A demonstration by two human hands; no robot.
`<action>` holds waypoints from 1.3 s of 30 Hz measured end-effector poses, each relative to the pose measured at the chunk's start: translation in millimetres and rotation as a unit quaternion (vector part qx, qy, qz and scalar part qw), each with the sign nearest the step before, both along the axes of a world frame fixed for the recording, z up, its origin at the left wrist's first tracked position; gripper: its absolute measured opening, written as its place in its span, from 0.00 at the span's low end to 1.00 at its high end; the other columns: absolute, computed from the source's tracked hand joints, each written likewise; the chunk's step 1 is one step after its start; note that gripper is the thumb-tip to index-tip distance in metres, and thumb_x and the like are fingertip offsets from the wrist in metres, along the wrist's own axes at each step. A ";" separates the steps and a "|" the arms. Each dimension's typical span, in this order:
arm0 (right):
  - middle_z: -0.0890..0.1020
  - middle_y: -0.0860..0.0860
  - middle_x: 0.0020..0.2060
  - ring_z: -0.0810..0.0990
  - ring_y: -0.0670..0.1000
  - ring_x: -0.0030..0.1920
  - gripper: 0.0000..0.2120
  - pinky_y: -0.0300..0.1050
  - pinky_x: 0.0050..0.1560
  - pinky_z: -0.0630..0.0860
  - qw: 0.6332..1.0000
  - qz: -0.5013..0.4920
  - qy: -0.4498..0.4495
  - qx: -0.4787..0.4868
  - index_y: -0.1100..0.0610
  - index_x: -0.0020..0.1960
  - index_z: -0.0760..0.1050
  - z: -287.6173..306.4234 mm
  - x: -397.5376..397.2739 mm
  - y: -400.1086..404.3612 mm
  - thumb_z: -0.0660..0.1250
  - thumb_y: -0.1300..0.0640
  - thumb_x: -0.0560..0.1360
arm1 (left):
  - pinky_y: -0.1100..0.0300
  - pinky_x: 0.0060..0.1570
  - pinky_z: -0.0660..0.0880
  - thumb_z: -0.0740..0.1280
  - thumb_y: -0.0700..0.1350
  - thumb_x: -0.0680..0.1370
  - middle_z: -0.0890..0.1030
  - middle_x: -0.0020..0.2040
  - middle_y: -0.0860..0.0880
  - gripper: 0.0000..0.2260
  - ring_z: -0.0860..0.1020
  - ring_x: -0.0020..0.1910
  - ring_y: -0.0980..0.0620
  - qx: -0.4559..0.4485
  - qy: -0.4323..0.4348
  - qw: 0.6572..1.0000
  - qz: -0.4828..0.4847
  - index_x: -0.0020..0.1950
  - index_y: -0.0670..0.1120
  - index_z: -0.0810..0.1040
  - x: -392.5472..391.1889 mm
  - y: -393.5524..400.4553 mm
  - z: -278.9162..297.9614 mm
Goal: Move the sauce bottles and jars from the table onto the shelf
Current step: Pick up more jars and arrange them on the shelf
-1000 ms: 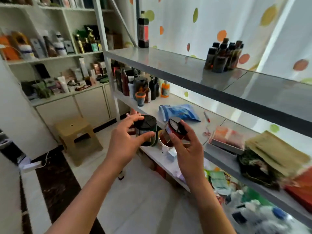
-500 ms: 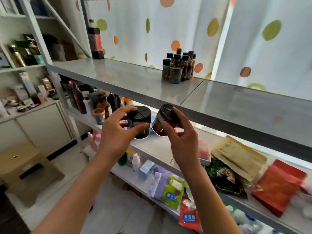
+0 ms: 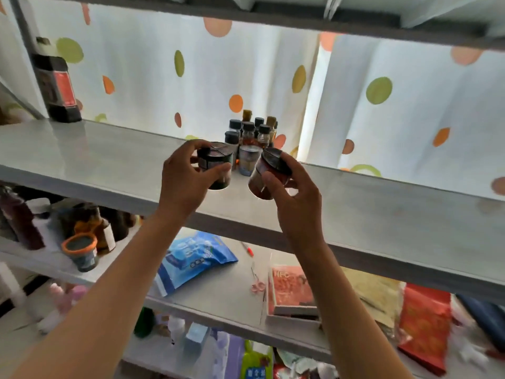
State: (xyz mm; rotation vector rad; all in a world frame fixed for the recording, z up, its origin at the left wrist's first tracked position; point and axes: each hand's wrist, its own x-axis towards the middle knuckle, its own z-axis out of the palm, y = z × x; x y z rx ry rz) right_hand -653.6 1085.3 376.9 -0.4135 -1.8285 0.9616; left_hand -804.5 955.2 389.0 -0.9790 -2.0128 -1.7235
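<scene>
Grey metal shelf (image 3: 103, 160) carries clustered small dark-capped sauce bottles (image 3: 250, 132). Left hand (image 3: 183, 184) grips a dark black-lidded jar (image 3: 216, 168); right hand (image 3: 295, 198) grips a tilted red black-lidded jar (image 3: 266, 173), both above the shelf's front edge.

one head-worn wide-angle view, close in front of the shelving, faces forward and tilts slightly up: the grey shelf (image 3: 382, 214) crosses mid-frame, the underside of a higher board lines the top edge, lower shelves fill the bottom, straight edges bowing outward.
</scene>
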 end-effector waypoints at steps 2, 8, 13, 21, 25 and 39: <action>0.83 0.47 0.57 0.80 0.50 0.53 0.23 0.55 0.57 0.77 1.000 -0.025 -0.008 0.001 0.47 0.69 0.75 4.3 -20.5 4.7 0.72 0.47 0.76 | 0.58 0.47 0.77 0.78 0.54 0.67 0.80 0.50 0.54 0.21 0.79 0.48 0.52 -0.030 0.022 0.999 0.003 0.56 0.51 0.78 -32.1 18.7 -0.2; 0.83 0.45 0.57 0.80 0.48 0.53 0.23 0.53 0.55 0.78 0.994 -0.078 -0.073 0.035 0.45 0.70 0.74 10.5 -66.1 19.7 0.69 0.42 0.76 | 0.59 0.45 0.74 0.78 0.55 0.68 0.82 0.51 0.47 0.23 0.76 0.45 0.52 -0.140 0.095 0.985 -0.010 0.57 0.46 0.77 -97.0 57.5 -10.5; 0.84 0.44 0.56 0.81 0.47 0.52 0.25 0.53 0.54 0.80 0.987 -0.127 -0.083 0.054 0.46 0.69 0.76 13.9 -96.5 29.6 0.70 0.39 0.75 | 0.59 0.44 0.73 0.77 0.52 0.69 0.81 0.51 0.45 0.23 0.77 0.45 0.50 -0.160 0.112 0.981 -0.022 0.58 0.43 0.76 -110.4 74.2 -30.0; 0.85 0.47 0.56 0.82 0.48 0.51 0.26 0.48 0.51 0.81 0.973 -0.196 -0.076 0.100 0.49 0.67 0.77 -2.5 -134.8 35.7 0.71 0.39 0.73 | 0.57 0.47 0.70 0.72 0.49 0.75 0.76 0.57 0.43 0.21 0.77 0.52 0.45 -0.185 0.115 0.975 -0.037 0.63 0.43 0.70 -119.4 83.9 -39.5; 0.85 0.49 0.54 0.83 0.50 0.49 0.26 0.47 0.48 0.81 0.963 -0.216 -0.093 0.131 0.49 0.66 0.78 -16.2 -136.6 37.9 0.72 0.38 0.72 | 0.56 0.49 0.70 0.72 0.49 0.75 0.75 0.59 0.44 0.22 0.75 0.55 0.45 -0.184 0.106 0.976 -0.040 0.64 0.43 0.69 -120.3 86.6 -39.2; 0.84 0.51 0.54 0.83 0.55 0.51 0.29 0.41 0.45 0.71 0.958 -0.187 -0.196 0.091 0.49 0.69 0.69 -26.3 -140.8 48.8 0.72 0.39 0.72 | 0.50 0.56 0.72 0.74 0.46 0.71 0.72 0.65 0.44 0.28 0.73 0.61 0.43 -0.189 0.103 0.974 -0.066 0.66 0.44 0.67 -124.7 87.4 -42.5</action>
